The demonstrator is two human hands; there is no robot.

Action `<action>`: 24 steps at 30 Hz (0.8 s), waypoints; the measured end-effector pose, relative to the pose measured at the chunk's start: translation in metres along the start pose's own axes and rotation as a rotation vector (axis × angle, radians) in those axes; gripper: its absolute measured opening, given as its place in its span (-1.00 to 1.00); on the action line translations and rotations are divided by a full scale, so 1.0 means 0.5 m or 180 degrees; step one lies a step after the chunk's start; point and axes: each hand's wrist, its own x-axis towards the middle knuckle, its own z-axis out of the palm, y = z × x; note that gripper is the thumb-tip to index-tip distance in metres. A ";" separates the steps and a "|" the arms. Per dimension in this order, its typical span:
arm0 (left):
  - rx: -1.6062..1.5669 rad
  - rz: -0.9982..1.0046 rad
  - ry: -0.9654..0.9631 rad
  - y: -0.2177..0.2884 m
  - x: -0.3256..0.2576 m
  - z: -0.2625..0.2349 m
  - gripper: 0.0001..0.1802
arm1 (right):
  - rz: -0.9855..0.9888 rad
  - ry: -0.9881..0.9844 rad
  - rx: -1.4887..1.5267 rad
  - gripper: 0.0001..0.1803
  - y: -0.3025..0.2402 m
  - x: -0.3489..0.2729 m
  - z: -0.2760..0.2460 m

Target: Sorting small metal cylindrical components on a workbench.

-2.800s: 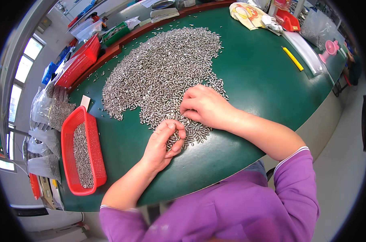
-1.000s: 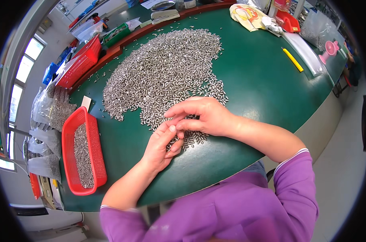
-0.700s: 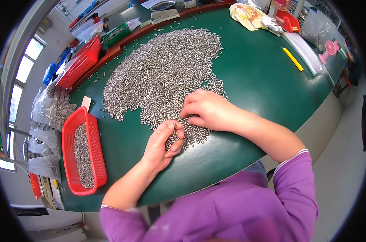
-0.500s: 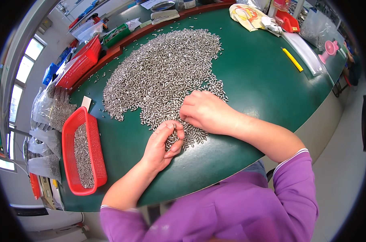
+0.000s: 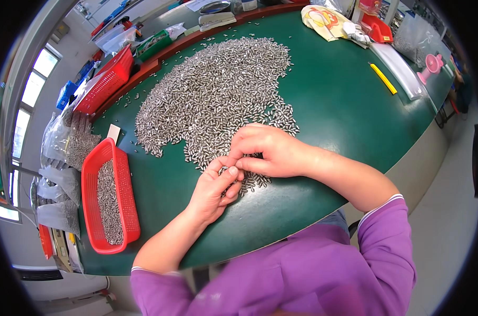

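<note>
A large spread heap of small silvery metal pins (image 5: 212, 95) covers the middle of the green table (image 5: 344, 110). At its near edge, my left hand (image 5: 213, 188) is curled, thumb against the fingers, with small metal pins showing in the gap between them. My right hand (image 5: 270, 150) reaches in over the heap from the right. Its thumb and forefinger are pinched together against the left fingertips; what lies between them is hidden. Loose pins lie under and around both hands. On the left stands a red perforated basket (image 5: 127, 205) with more metal pins inside.
Clear bags of metal parts (image 5: 60, 189) line the table's left edge. A second red basket (image 5: 104, 87) and a green bin (image 5: 153, 46) stand beyond the wooden rim. On the right lie a yellow cutter-like tool (image 5: 382, 79), a plastic sleeve (image 5: 397, 68) and a pink stand (image 5: 431, 66).
My right hand has shifted slightly toward the left one, and its fingertips now meet the left fingertips. The left thumb has come down over the fingers. Heap and basket look the same.
</note>
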 end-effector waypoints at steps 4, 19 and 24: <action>-0.0066 0.0035 -0.0067 0.000 0.001 -0.003 -0.91 | 0.0306 0.0248 -0.0655 -0.79 -0.002 0.000 -0.004; -0.0059 0.0024 -0.0059 0.007 -0.003 0.000 -0.79 | 0.0158 0.0379 -0.0694 -0.92 0.013 0.003 0.006; -0.0115 0.0112 -0.0298 -0.001 0.002 -0.009 -0.84 | 0.0134 0.0179 0.0072 -0.89 -0.003 -0.001 0.016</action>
